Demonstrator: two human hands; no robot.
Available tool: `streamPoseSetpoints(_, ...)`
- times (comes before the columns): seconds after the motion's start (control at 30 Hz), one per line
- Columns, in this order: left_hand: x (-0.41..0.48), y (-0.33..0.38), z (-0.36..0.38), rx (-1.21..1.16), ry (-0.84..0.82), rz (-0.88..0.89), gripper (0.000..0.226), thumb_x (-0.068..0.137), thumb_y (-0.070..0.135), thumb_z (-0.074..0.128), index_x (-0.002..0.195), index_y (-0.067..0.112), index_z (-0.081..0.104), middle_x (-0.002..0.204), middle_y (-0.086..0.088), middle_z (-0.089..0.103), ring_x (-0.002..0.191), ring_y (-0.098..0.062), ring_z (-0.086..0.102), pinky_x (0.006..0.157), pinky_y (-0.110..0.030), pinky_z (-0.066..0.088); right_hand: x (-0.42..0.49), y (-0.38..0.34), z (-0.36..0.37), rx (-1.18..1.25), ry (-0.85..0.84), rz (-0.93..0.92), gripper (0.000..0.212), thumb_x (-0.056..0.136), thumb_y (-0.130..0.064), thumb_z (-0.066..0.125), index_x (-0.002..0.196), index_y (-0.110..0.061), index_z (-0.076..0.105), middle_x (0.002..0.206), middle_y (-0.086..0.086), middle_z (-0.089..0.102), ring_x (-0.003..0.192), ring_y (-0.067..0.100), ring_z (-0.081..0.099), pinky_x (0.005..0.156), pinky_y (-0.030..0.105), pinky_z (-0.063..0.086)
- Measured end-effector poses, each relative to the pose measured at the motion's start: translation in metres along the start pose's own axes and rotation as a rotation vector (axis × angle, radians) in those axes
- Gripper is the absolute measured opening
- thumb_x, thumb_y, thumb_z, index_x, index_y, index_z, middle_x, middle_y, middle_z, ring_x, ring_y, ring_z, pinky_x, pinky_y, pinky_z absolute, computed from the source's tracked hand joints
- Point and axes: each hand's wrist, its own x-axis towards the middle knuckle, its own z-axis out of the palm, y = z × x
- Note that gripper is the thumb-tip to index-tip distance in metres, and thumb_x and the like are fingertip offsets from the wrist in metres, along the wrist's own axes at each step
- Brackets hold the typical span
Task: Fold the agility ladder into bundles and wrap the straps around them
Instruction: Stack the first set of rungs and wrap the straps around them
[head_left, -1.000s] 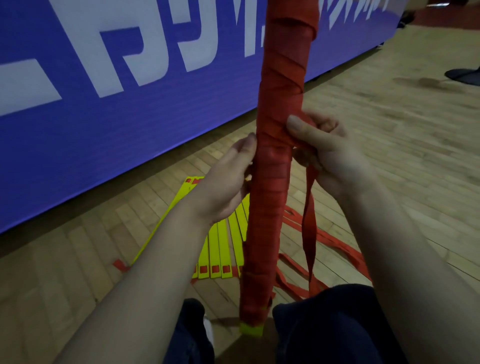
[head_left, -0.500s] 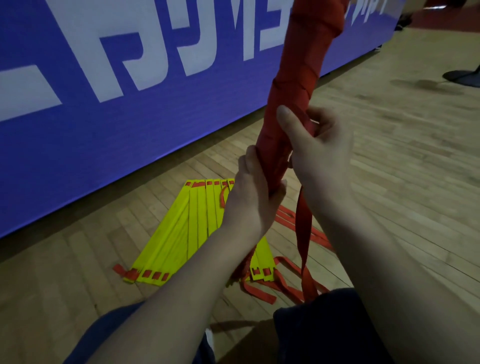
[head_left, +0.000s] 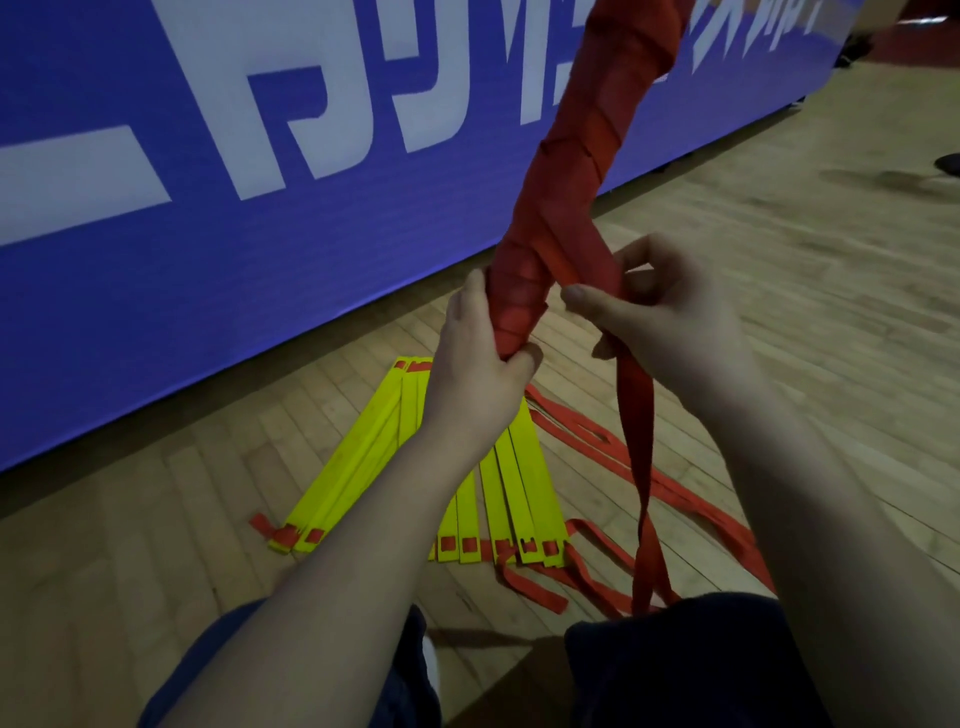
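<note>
A long bundle wrapped in red strap (head_left: 571, 171) leans up and to the right in front of me. My left hand (head_left: 478, 358) grips its lower end. My right hand (head_left: 660, 312) pinches the loose red strap (head_left: 636, 457) just beside the bundle; the strap's tail hangs down to my knee. On the floor beyond my hands lies a second ladder, a fan of yellow rungs (head_left: 524, 467) with red straps (head_left: 582, 436) trailing to the right.
A blue banner wall (head_left: 208, 234) with white lettering runs along the left and far side. The wooden gym floor (head_left: 805, 260) stretches to the right. My dark-trousered knees (head_left: 701, 670) fill the bottom edge.
The bundle has tilted further right and its lower end has lifted off the floor. My left hand slid down to that end, and my right hand pulled the strap out to the side.
</note>
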Motion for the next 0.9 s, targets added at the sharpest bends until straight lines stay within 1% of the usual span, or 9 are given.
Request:
streamPoseSetpoints(0.2, 0.009, 0.0, -0.008, -0.178, 0.042, -0.159, 0.073, 0.067, 0.023, 0.07, 0.134, 0.019, 0.042, 0.11, -0.003, 0.063, 0.093, -0.021, 0.063, 0.077, -0.03, 0.049, 0.003, 0.008, -0.004, 0.188, -0.222, 0.066, 0.011, 0.09, -0.008, 0.064, 0.092, 0.002, 0.061, 0.068, 0.009, 0.072, 0.044, 0.018, 0.061, 0.046, 0.022, 0.049)
streamPoseSetpoints(0.27, 0.012, 0.003, -0.012, -0.29, 0.038, -0.276, 0.059, 0.057, 0.026, 0.069, 0.113, 0.025, 0.048, 0.103, -0.003, 0.067, 0.087, -0.022, 0.066, 0.079, -0.038, 0.053, 0.002, 0.007, -0.006, 0.257, -0.266, 0.073, 0.008, 0.091, -0.006, 0.06, 0.089, 0.002, 0.062, 0.068, 0.012, 0.071, 0.044, 0.019, 0.061, 0.046, 0.021, 0.048)
streamPoseSetpoints(0.33, 0.012, 0.007, -0.014, -0.477, -0.022, -0.376, 0.049, 0.052, 0.018, 0.07, 0.096, 0.024, 0.051, 0.095, -0.009, 0.068, 0.077, -0.026, 0.065, 0.067, -0.039, 0.053, 0.001, 0.006, -0.007, 0.29, -0.271, 0.078, 0.01, 0.091, -0.005, 0.058, 0.087, 0.003, 0.063, 0.068, 0.013, 0.071, 0.044, 0.019, 0.06, 0.046, 0.022, 0.049)
streamPoseSetpoints(0.47, 0.008, 0.021, -0.019, -0.854, -0.197, -0.467, 0.039, 0.064, -0.004, 0.062, 0.101, 0.008, 0.055, 0.083, -0.01, 0.071, 0.067, -0.024, 0.067, 0.058, -0.034, 0.053, 0.001, 0.007, -0.008, 0.352, -0.274, 0.076, 0.015, 0.085, -0.013, 0.061, 0.08, -0.002, 0.07, 0.068, 0.014, 0.071, 0.043, 0.019, 0.059, 0.046, 0.023, 0.051)
streamPoseSetpoints(0.53, 0.007, 0.023, -0.022, -0.954, -0.268, -0.462, 0.038, 0.063, -0.003, 0.056, 0.1, 0.005, 0.059, 0.081, -0.012, 0.07, 0.065, -0.024, 0.066, 0.058, -0.035, 0.055, 0.002, 0.008, -0.007, 0.358, -0.287, 0.072, 0.021, 0.083, -0.02, 0.062, 0.08, -0.003, 0.072, 0.07, 0.015, 0.071, 0.042, 0.019, 0.058, 0.046, 0.025, 0.05)
streamPoseSetpoints(0.63, 0.005, 0.026, -0.026, -1.0, -0.351, -0.496, 0.04, 0.058, 0.005, 0.051, 0.097, 0.002, 0.061, 0.074, -0.013, 0.067, 0.055, -0.024, 0.064, 0.051, -0.032, 0.054, 0.003, 0.009, -0.008, 0.331, -0.289, 0.077, 0.026, 0.087, -0.025, 0.058, 0.086, -0.001, 0.067, 0.061, 0.011, 0.067, 0.036, 0.018, 0.054, 0.04, 0.024, 0.044)
streamPoseSetpoints(0.77, 0.001, 0.032, -0.031, -0.995, -0.468, -0.541, 0.035, 0.055, 0.012, 0.047, 0.079, 0.0, 0.069, 0.073, -0.016, 0.068, 0.05, -0.031, 0.063, 0.051, -0.027, 0.054, 0.008, 0.014, -0.01, 0.272, -0.244, 0.033, 0.026, 0.083, -0.032, 0.06, 0.09, -0.007, 0.058, 0.051, 0.009, 0.059, 0.026, 0.013, 0.037, 0.029, 0.018, 0.023)
streamPoseSetpoints(0.83, -0.001, 0.032, -0.032, -1.002, -0.464, -0.538, 0.043, 0.057, 0.011, 0.039, 0.086, -0.004, 0.066, 0.072, -0.019, 0.068, 0.051, -0.034, 0.064, 0.049, -0.028, 0.054, 0.007, 0.011, -0.01, 0.282, -0.26, 0.022, 0.031, 0.083, -0.031, 0.061, 0.1, -0.006, 0.056, 0.056, 0.006, 0.062, 0.026, 0.01, 0.034, 0.028, 0.017, 0.022)
streamPoseSetpoints(0.9, 0.0, 0.029, -0.032, -1.048, -0.478, -0.527, 0.051, 0.056, 0.012, 0.034, 0.094, -0.009, 0.062, 0.071, -0.023, 0.067, 0.051, -0.035, 0.063, 0.047, -0.026, 0.052, 0.004, 0.01, -0.009, 0.356, -0.309, 0.007, 0.022, 0.091, -0.021, 0.057, 0.105, -0.005, 0.056, 0.057, -0.001, 0.063, 0.029, 0.004, 0.039, 0.029, 0.016, 0.027)
